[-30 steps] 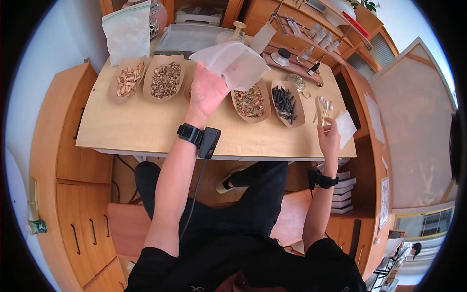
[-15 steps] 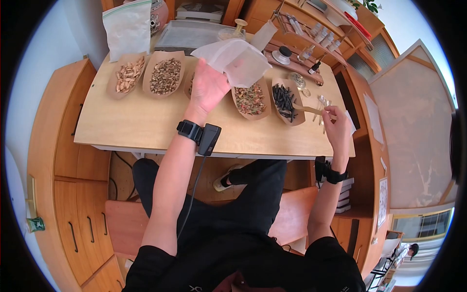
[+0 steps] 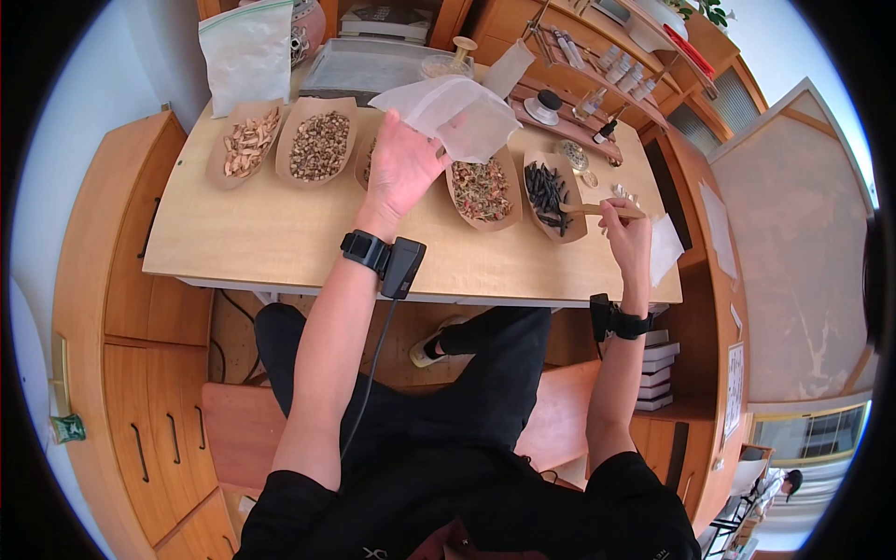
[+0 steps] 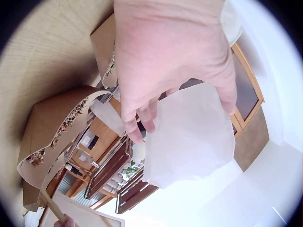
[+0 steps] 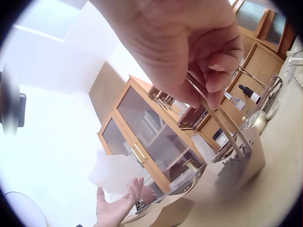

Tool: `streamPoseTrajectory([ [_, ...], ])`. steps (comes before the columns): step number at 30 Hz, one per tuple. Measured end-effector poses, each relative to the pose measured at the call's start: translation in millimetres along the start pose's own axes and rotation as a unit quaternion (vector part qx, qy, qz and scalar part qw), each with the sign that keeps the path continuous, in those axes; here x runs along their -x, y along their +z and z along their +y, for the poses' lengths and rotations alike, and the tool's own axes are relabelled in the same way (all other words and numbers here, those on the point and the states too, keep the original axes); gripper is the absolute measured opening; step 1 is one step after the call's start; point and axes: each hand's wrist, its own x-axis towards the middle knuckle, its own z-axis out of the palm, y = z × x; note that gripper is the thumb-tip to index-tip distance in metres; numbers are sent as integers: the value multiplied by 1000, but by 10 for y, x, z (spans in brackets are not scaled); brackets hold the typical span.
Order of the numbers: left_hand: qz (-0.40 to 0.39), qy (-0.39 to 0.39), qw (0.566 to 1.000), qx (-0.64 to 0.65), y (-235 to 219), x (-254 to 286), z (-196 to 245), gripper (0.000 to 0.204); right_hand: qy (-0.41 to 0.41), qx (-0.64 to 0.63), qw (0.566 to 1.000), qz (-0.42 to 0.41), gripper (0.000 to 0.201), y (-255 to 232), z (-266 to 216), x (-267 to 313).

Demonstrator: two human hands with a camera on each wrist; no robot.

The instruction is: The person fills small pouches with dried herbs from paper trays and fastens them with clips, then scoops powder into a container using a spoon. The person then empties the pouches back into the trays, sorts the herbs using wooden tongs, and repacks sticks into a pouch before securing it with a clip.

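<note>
My left hand [image 3: 403, 168] holds up a translucent white paper bag [image 3: 478, 129] between thumb and fingers over the trays. In the left wrist view, the bag [image 4: 189, 137] hangs past the fingertips. My right hand [image 3: 629, 245] pinches wooden tweezers [image 3: 597, 210] at the table's right side. Their tips reach into a brown paper tray [image 3: 569, 173] of dark, shrivelled dried pods [image 3: 541, 194]. The right wrist view shows the two tweezer [image 5: 221, 126] prongs apart, ends down among the pods [image 5: 229, 172].
Paper trays of pale slices [image 3: 247, 147], brown chunks [image 3: 320, 147] and mixed dried flowers [image 3: 482, 194] line the table [image 3: 308, 243]. Behind stand a clear zip bag [image 3: 245, 61], a mesh tray [image 3: 369, 67] and a rack of bottles [image 3: 597, 65]. A white sheet [image 3: 666, 247] lies at right.
My right hand has swung the tweezers from upright at the right edge leftwards, lowering their tips into the tray of dark pods. The left hand and bag have hardly moved.
</note>
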Motion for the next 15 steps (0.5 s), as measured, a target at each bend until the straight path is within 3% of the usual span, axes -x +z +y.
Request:
streamPoseTrajectory([
  [8, 27, -6, 1000, -12, 0, -1, 0, 83, -11, -90, 996, 25, 24, -66, -132, 46],
  [15, 43, -36, 998, 6, -36, -21, -2, 80, -125, -181, 975, 45, 25, -151, -588, 187],
])
